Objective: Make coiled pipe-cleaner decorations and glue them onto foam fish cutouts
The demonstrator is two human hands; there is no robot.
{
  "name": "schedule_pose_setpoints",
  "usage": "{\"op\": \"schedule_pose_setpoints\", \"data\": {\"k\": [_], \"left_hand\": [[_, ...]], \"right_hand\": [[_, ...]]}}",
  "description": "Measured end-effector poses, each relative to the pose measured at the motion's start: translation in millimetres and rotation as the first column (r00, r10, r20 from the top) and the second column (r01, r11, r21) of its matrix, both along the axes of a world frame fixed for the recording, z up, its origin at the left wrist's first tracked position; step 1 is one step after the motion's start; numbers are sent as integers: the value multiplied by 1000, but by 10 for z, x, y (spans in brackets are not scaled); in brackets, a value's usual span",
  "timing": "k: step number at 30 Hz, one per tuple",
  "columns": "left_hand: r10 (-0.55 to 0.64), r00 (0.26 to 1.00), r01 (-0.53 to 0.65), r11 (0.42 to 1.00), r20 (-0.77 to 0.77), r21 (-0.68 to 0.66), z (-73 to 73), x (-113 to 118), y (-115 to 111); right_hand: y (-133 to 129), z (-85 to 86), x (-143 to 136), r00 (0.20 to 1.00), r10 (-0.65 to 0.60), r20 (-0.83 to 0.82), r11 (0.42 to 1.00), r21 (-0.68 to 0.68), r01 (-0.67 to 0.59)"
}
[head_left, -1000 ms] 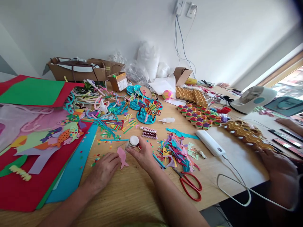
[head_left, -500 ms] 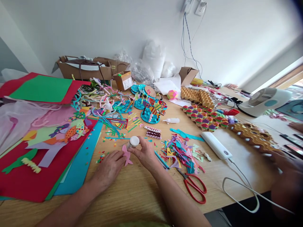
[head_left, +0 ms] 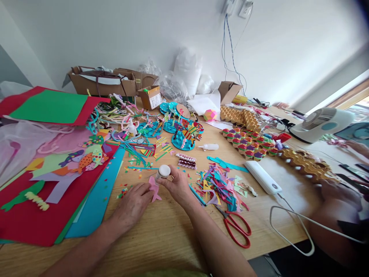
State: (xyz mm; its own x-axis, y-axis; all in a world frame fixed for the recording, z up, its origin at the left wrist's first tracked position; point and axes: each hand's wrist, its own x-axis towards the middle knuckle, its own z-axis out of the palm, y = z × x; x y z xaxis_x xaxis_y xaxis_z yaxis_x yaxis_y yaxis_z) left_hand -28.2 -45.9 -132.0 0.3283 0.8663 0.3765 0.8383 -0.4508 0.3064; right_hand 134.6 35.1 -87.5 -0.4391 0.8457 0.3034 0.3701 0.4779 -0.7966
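Observation:
My right hand (head_left: 179,187) is closed around a small bottle (head_left: 164,172) with its round white end facing up. The bottle is over the upper edge of a pink paper fish (head_left: 155,189); its lower end is hidden, so I cannot tell whether it touches the paper. The fingertips of my left hand (head_left: 135,202), held together, press the fish against the wooden table from its left side. Small colourful paper bits (head_left: 123,192) lie just beyond my left hand. Red-handled scissors (head_left: 236,227) rest to the right of my right forearm.
A heap of paper scraps (head_left: 220,186) and a white power bank (head_left: 263,177) with a cable lie to the right. Coloured sheets (head_left: 31,219) are stacked at left. Painted egg cartons (head_left: 245,142) stand farther back. Another person's hand (head_left: 341,194) is at the far right.
My hands and the bottle hold nearly the same place over the fish. At the far right, the other person's arm has shifted a little.

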Motion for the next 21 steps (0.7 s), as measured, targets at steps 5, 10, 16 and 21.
{"op": "schedule_pose_setpoints", "data": {"k": [5,10,16,21], "left_hand": [[-3,1000,3,1000,-6,-7,1,11,7],[10,1000,-11,1000,-17,-24,-56,12,14],[8,1000,-8,999,-1,-33,-54,12,10],[-2,1000,4,997,22,-76,-3,25,10]], "right_hand": [[1,9,-8,1000,12,0,1000,-4,-12],[8,10,-12,1000,17,-6,1000,13,-17],[4,6,-21,999,27,-33,999,34,-26],[6,-6,-37,1000,0,-29,1000,16,1]]}}
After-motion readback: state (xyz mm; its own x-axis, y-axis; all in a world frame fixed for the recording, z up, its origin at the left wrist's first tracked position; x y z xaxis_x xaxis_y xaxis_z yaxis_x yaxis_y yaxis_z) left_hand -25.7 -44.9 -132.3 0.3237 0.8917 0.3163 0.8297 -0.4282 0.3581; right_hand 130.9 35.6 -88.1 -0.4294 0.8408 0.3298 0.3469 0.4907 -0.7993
